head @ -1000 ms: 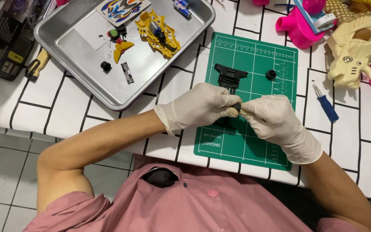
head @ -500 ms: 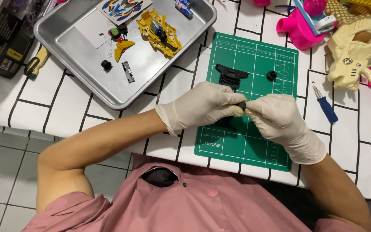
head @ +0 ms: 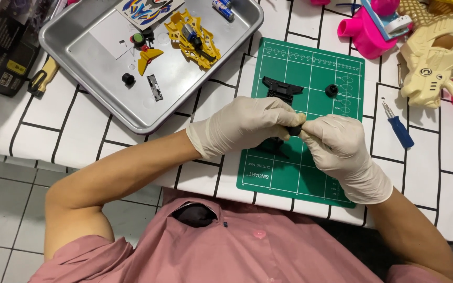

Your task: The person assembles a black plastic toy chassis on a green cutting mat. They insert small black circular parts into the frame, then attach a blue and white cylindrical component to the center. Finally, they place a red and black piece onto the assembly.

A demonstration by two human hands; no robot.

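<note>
Over the green mat [head: 310, 173], left hand [head: 242, 126] and right hand [head: 336, 149] pinch a small black part [head: 293, 130] between gloved fingers; it looks light, stiff, easily dropped.

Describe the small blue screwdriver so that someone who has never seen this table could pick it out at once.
Start at the green cutting mat in the middle of the white tablecloth, then look just past its right edge. There the blue screwdriver lies alone on the cloth, right of the right hand and below the cream dragon-head toy. It is the only blue-handled tool there, short and thin-tipped.
</note>
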